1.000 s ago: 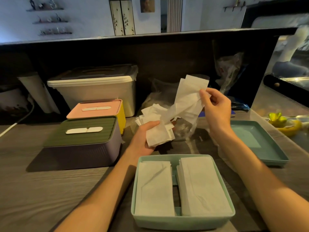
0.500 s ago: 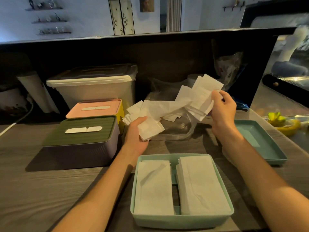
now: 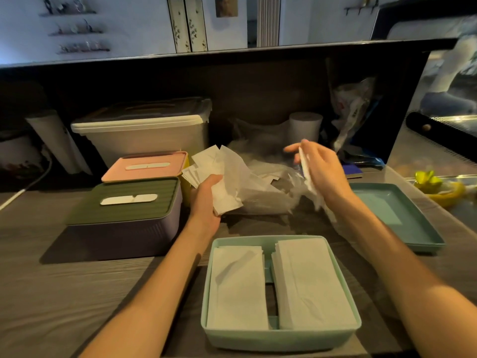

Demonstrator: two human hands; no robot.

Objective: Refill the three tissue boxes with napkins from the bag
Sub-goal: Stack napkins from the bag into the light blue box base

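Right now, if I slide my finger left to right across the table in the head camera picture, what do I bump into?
Purple tissue box with ribbed green lid → left hand gripping white napkins → right hand pinching a white napkin → flat teal lid → yellow-green thing.

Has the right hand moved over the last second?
Yes. The right hand dropped with its napkins, now lower against the grey storage bin.

counter (image 3: 77,293) bare at front left | open teal box (image 3: 281,339) blocks front centre | lidded boxes (image 3: 124,215) wall the left | teal lid (image 3: 397,215) fills the right | bag (image 3: 271,192) behind
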